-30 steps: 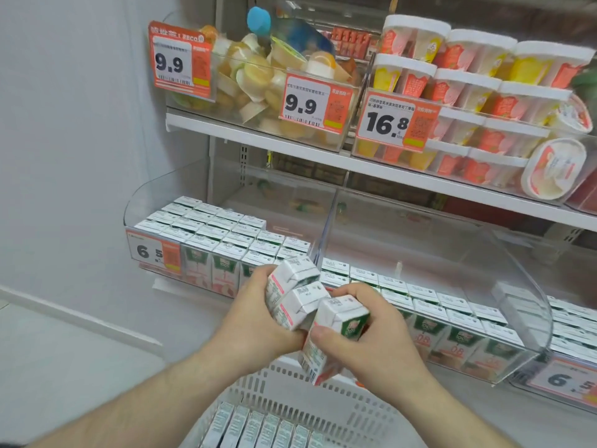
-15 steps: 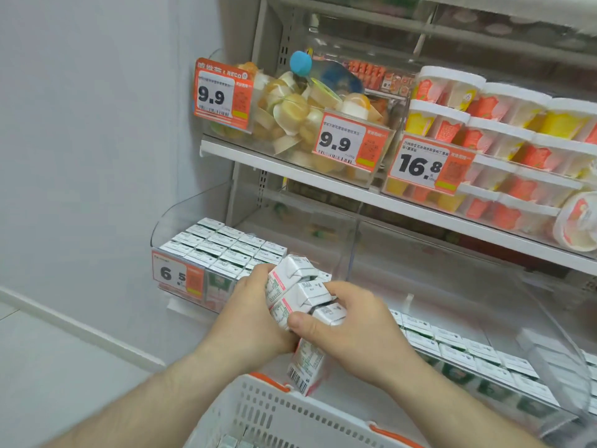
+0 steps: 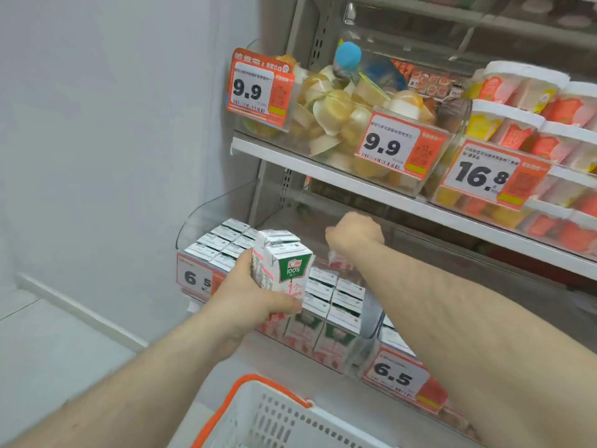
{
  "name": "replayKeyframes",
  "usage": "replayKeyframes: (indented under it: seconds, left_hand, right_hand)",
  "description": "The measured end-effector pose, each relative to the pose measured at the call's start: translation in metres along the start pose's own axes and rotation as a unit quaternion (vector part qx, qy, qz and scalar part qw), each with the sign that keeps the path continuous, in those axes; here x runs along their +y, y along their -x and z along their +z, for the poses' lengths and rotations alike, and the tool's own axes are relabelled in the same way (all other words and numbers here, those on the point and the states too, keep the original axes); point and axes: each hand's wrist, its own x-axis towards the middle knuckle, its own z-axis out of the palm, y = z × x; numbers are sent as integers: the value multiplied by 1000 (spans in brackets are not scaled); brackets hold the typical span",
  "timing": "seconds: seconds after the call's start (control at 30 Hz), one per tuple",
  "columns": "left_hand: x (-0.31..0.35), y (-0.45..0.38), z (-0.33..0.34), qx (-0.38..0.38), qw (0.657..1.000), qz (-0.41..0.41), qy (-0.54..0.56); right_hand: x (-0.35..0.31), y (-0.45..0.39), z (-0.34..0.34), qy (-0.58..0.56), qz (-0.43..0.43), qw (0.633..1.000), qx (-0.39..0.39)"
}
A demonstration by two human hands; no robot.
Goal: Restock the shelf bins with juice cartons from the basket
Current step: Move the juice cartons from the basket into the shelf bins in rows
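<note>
Bin (image 3: 206, 218) mid-frame is partly stocked, back still bare; right hand (image 3: 353, 236) pinches a carton (image 3: 337, 260) in there, left hand (image 3: 248, 294) grips more cartons (image 3: 281, 263).

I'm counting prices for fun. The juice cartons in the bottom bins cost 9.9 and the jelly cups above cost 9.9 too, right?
Not quite. The head view shows the juice cartons' price tags reading 6.5. The jelly cups above do cost 9.9.
</note>
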Motion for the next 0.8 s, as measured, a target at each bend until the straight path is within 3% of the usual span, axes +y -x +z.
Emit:
replayKeyframes:
  seconds: [0.1, 0.2, 0.37, 0.53, 0.7, 0.8]
  left_hand:
    - [-1, 0, -8, -11, 1000, -3, 8]
    - [-3, 0, -14, -20, 1000, -7, 15]
    - [-5, -2, -15, -33, 999, -11, 30]
    - [-3, -2, -9, -43, 999, -1, 23]
    - [1, 3, -7, -46, 999, 16, 13]
    - [0, 4, -7, -24, 1000, 20, -5]
  right_hand:
    - [1, -13, 22, 30, 24, 992, -117]
    - [3, -18, 34, -55, 16, 971, -232]
    - [6, -30, 46, -284, 71, 925, -243]
    - [9, -23, 40, -221, 126, 922, -293]
    - [5, -3, 21, -120, 75, 953, -267]
    - [-2, 20, -2, -105, -76, 991, -35]
